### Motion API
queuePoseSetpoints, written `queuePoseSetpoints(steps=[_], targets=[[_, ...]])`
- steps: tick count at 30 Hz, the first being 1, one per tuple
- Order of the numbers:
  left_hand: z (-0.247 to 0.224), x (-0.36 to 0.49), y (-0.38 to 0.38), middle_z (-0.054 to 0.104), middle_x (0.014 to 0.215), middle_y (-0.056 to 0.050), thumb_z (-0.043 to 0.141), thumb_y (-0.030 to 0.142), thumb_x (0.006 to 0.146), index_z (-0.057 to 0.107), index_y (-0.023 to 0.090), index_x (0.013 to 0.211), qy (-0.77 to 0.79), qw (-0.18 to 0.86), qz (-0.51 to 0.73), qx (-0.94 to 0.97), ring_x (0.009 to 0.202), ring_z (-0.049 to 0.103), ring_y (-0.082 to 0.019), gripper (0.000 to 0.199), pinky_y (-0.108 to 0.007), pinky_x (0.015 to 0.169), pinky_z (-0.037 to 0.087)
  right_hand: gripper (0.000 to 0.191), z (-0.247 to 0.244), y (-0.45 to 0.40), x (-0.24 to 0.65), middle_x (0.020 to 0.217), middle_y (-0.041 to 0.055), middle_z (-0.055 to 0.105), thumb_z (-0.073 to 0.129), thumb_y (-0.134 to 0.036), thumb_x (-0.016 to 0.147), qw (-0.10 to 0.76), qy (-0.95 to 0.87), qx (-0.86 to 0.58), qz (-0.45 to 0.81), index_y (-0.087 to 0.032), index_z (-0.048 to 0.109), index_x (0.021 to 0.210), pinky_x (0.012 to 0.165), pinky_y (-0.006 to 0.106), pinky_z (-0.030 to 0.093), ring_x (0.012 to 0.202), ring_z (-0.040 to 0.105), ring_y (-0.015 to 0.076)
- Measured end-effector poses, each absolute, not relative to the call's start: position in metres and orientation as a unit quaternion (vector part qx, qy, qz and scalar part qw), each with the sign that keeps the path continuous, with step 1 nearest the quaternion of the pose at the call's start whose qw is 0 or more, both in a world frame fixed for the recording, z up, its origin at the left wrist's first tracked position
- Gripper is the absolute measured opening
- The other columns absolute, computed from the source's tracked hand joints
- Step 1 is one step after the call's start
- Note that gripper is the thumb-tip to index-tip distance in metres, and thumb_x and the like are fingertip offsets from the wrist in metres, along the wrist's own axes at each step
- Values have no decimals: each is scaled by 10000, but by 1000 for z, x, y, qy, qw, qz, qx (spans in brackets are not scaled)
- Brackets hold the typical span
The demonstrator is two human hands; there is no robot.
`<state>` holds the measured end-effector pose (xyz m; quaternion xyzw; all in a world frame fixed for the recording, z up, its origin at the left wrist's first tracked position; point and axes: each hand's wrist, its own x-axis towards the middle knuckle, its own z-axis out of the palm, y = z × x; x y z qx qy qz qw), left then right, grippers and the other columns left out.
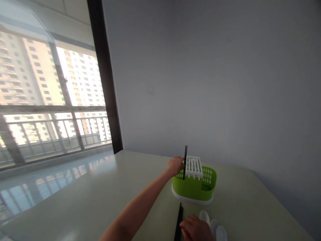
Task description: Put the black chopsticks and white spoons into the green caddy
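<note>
Holding black chopsticks upright in green caddy, left hand

Grey wall, bright window, pale table.

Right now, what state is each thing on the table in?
Left hand: fingers closed on the upright black chopsticks.
Green holder: upright, white slotted insert on top.
Right hand: resting on flat black chopsticks.
White spoons: lying beside the right hand.
</note>
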<state>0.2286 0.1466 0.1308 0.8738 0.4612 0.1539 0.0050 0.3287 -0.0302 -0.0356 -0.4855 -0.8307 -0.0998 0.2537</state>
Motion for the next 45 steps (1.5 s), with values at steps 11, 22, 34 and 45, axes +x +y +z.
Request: queuePoseSetpoints(steps=[11,22,34,45], targets=[[136,226,143,595,1091,-73,491,342,843,556,248,1121,473,-22,149,868,1031,559,-216,300,-308,830,451,181,-21,-39,328,798,-17,629,528,-106,773,215,-830,-515,-22,-245,590,872,638,235,380,779,586,158],[139,233,146,661,1077,-7,390,405,890,646,299,1056,496,26,185,848,951,609,-169,323,-237,744,447,192,-10,-48,328,845,-18,611,484,-125,842,238,-814,-530,32,-262,584,931,683,247,362,821,552,156],[139,203,130,620,1106,8,433,414,863,564,311,1172,507,29,224,831,981,574,-161,351,-230,774,433,210,3,-58,323,876,-19,612,496,-161,859,224,-813,-535,57,-288,600,990,729,259,368,856,546,166],[110,156,52,608,1052,35,432,323,860,572,285,1069,525,96,326,781,762,554,-91,254,-206,732,417,176,4,-59,323,818,-15,580,507,-172,850,201,-820,-536,23,-285,616,929,652,258,359,810,544,163]])
